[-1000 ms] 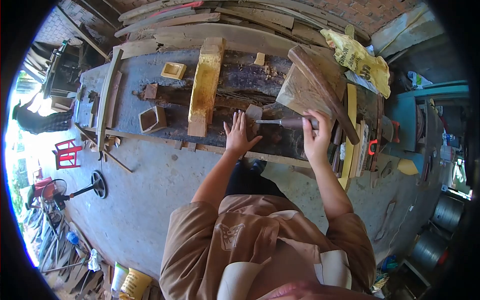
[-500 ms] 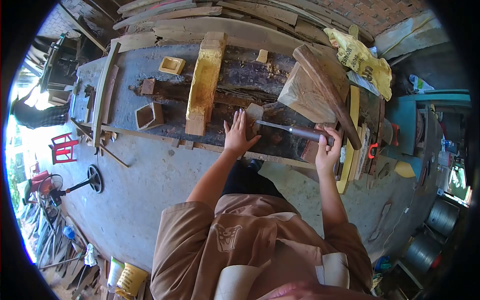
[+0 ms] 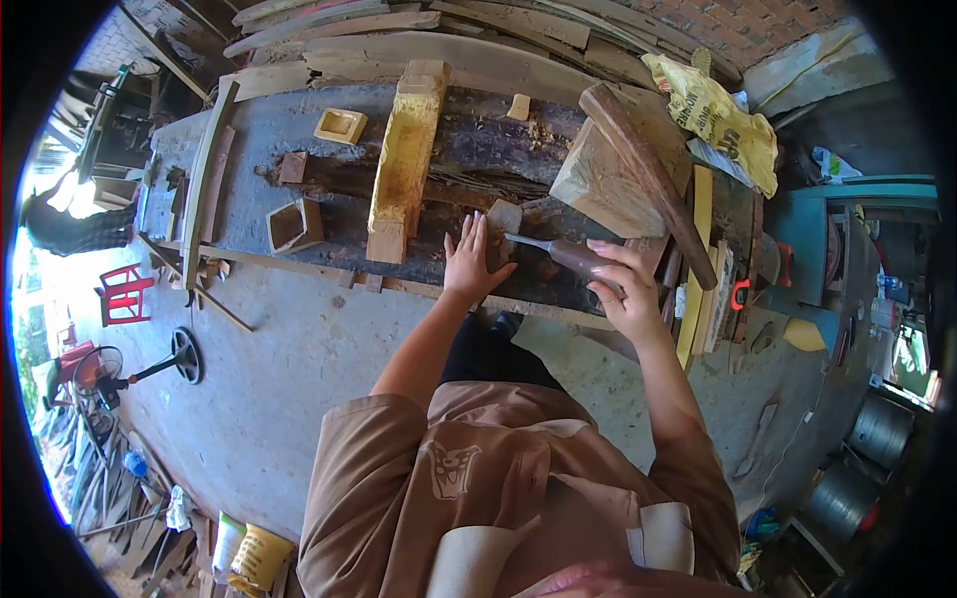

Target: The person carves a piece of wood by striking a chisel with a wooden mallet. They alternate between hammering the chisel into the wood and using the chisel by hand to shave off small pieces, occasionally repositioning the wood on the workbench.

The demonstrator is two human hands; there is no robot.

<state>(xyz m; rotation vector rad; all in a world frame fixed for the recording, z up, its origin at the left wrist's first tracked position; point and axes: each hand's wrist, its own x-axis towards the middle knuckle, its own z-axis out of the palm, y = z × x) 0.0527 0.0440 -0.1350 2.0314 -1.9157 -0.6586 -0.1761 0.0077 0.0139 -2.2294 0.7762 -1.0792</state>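
Note:
My left hand lies flat on the dark workbench, its fingers spread. Just past its fingertips is a small grey-brown block, whose kind I cannot make out. Fingers of my right hand close around the dark wooden handle of a chisel. Its metal blade points left, with the tip close to the block and my left hand. Left of my hands, a long wooden beam hollowed into a yellow trough lies across the bench.
A large wood block with a wooden mallet leaning on it stands at the right. Two hollowed pieces, a yellow one and a brown one, sit left. A yellow sack lies behind; a red chair stands on the floor.
My right hand has shifted left along the chisel, and its grip on the handle has turned more palm-down. The chisel slants slightly more. My left hand has hardly moved.

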